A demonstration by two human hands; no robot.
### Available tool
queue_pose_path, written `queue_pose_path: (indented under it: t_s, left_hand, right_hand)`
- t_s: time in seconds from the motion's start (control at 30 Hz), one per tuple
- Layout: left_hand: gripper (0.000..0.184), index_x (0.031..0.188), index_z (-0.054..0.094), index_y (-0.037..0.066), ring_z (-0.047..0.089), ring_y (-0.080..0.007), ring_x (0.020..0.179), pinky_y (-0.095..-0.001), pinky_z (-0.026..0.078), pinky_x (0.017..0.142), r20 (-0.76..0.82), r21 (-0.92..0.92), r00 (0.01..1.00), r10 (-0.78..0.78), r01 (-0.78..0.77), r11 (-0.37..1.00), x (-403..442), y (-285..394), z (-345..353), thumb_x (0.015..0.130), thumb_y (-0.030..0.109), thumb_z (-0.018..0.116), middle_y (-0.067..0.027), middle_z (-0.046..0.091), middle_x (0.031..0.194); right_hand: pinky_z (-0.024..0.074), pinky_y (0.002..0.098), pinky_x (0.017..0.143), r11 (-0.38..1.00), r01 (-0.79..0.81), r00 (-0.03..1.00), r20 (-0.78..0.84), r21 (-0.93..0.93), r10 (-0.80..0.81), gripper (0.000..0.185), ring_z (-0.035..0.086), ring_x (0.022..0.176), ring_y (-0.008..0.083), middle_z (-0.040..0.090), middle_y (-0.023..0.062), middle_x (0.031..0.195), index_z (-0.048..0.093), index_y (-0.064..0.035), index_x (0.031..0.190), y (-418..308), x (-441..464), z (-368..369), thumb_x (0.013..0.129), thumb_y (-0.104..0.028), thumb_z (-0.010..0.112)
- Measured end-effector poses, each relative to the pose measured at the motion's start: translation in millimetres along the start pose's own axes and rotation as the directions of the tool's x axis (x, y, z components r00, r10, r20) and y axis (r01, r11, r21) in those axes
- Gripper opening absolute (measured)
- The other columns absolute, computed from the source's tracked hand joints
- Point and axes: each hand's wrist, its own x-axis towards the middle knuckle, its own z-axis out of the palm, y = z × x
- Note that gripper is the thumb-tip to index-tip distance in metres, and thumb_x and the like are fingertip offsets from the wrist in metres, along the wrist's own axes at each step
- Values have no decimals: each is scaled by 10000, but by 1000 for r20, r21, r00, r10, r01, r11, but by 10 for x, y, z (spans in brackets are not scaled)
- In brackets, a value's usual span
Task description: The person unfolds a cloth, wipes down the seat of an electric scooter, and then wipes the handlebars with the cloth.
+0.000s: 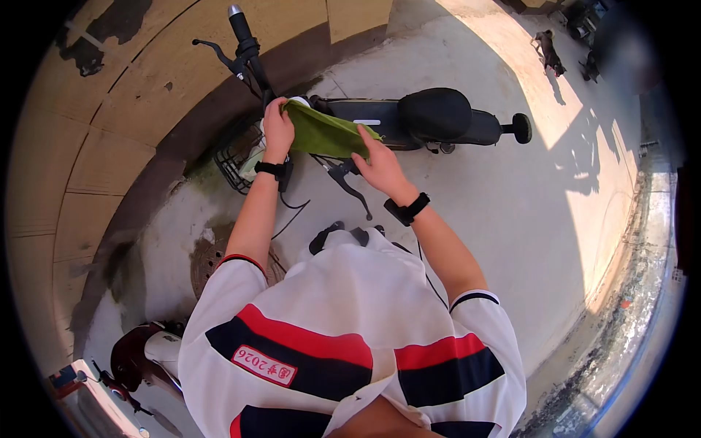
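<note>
A green cloth [321, 133] is stretched between my two hands above the front of a black electric bike [380, 120]. My left hand [277, 133] pinches the cloth's left end. At the right end, my right hand [380, 164] holds the edge between thumb and fingers. The cloth hides part of the bike's front and handlebar. Beyond my left hand stands a handlebar grip [239, 28] with its brake lever [212, 52]. The other brake lever [352, 191] sticks out just below my right hand. A wire basket [232, 166] sits left of my left wrist.
A tan panelled wall [109, 131] curves along the left. Behind me at lower left stands a dark red and white scooter [139, 358]. Two dark animals, one a dog [549, 52], are on the sunlit concrete at upper right. A low ledge [621, 292] runs along the right.
</note>
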Motion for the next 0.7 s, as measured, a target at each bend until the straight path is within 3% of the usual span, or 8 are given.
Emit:
queue_pose_path:
  t_s: [0.03, 0.07, 0.2, 0.3, 0.33, 0.47, 0.53, 0.7]
  left_hand:
    - [308, 1191, 544, -13, 610, -358, 1091, -408, 497, 937, 64, 122, 992, 108, -116, 986, 30, -24, 42, 884, -38, 553, -192, 587, 1213]
    - [376, 1230, 533, -9, 545, -423, 1132, -459, 479, 957, 154, 149, 987, 38, -61, 987, 21, -36, 103, 857, -6, 577, -213, 514, 1287]
    - [433, 1259, 542, -4, 473, -456, 1222, -455, 439, 1021, 434, 190, 896, -96, 13, 982, 80, -198, 218, 834, 32, 618, -269, 458, 1336]
    - [428, 1229, 573, 3, 424, -480, 1264, -483, 394, 1065, 470, 269, 869, 155, -308, 913, -14, -251, 206, 806, 28, 636, -284, 452, 1339]
    - [409, 1197, 604, 13, 391, -494, 1288, -502, 355, 1093, 490, 233, 859, 147, -292, 927, -22, -225, 191, 790, 16, 637, -272, 458, 1344]
    - [318, 1076, 668, 20, 471, -416, 1205, -457, 413, 1030, 468, 229, 842, 268, -409, 884, -72, -171, 123, 766, -16, 605, -240, 504, 1297]
    - [304, 1069, 672, 24, 496, -400, 1159, -449, 439, 985, 492, 208, 834, 250, -392, 896, -72, -157, 110, 775, -9, 602, -215, 528, 1274]
    - [320, 1164, 631, 36, 576, -378, 978, -453, 474, 872, 545, 94, 819, 180, -272, 958, -113, -122, 111, 845, 28, 603, -167, 617, 1143]
  right_hand:
    - [497, 454, 856, 1000, 6, 1000, -19, -19, -6, 657, 614, 968, 449, 623, 299, 1121, 391, -10, 1451, 1, 4, 43, 876, -189, 652]
    - [497, 455, 857, 999, 14, 999, -37, -39, -15, 655, 613, 968, 450, 625, 298, 1113, 394, -10, 1449, 24, 10, 110, 875, -189, 652]
    - [497, 454, 855, 998, -27, 996, -82, -53, 22, 648, 614, 955, 447, 633, 294, 1077, 400, -4, 1441, -1, 15, 303, 871, -184, 650]
    - [495, 459, 855, 994, -78, 991, -114, -73, 69, 648, 613, 960, 449, 634, 294, 1066, 405, 3, 1434, 28, 0, 424, 865, -182, 653]
    - [496, 459, 851, 992, -102, 987, -134, -77, 91, 647, 614, 955, 447, 634, 293, 1063, 408, 1, 1433, 33, -11, 434, 863, -180, 654]
    - [498, 460, 828, 983, -149, 963, -240, -103, 121, 645, 618, 928, 439, 635, 289, 1049, 417, -7, 1430, 163, -106, 520, 854, -170, 657]
    - [495, 476, 858, 962, -255, 950, -208, -97, 231, 644, 605, 986, 448, 628, 291, 1089, 401, -1, 1435, 93, -153, 471, 864, -181, 640]
    - [492, 480, 843, 959, -276, 921, -303, -66, 245, 628, 606, 970, 448, 632, 288, 1068, 422, -6, 1424, 122, -266, 500, 856, -154, 647]
